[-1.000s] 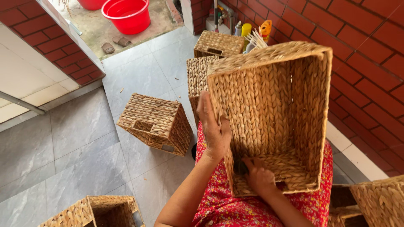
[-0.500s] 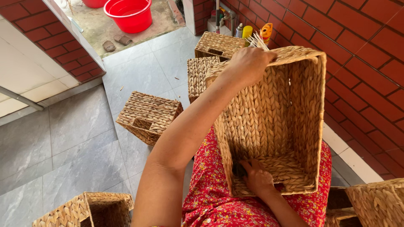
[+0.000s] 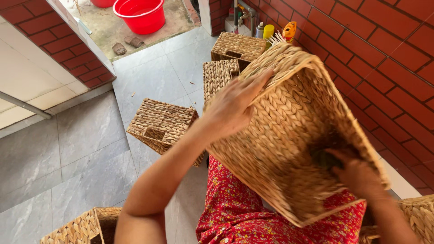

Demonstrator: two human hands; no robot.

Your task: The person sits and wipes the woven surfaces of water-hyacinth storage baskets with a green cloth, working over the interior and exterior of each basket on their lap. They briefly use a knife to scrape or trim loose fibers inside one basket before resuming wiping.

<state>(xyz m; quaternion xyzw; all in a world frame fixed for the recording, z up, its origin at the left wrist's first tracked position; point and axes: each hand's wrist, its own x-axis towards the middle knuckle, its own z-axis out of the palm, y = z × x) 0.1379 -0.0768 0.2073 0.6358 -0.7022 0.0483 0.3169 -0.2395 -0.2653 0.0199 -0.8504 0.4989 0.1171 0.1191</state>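
A large woven straw basket (image 3: 289, 135) rests on my lap over a red flowered dress (image 3: 253, 221), tipped so that its outer side faces me. My left hand (image 3: 235, 104) lies spread on the basket's upper left edge and grips it. My right hand (image 3: 357, 176) holds the basket at its lower right, with the fingers curled into a dark handle hole (image 3: 323, 158).
Several more woven baskets stand on the grey tiled floor: one (image 3: 160, 126) to the left, two (image 3: 235, 47) farther back, one (image 3: 86, 226) at the bottom left, one (image 3: 416, 217) at the bottom right. A red tub (image 3: 140, 16) stands outside. A brick wall (image 3: 384, 54) runs along the right.
The basket has been turned over: a second ago its open inside faced me, now its outer side does. My left hand moved from the left wall to the top edge.
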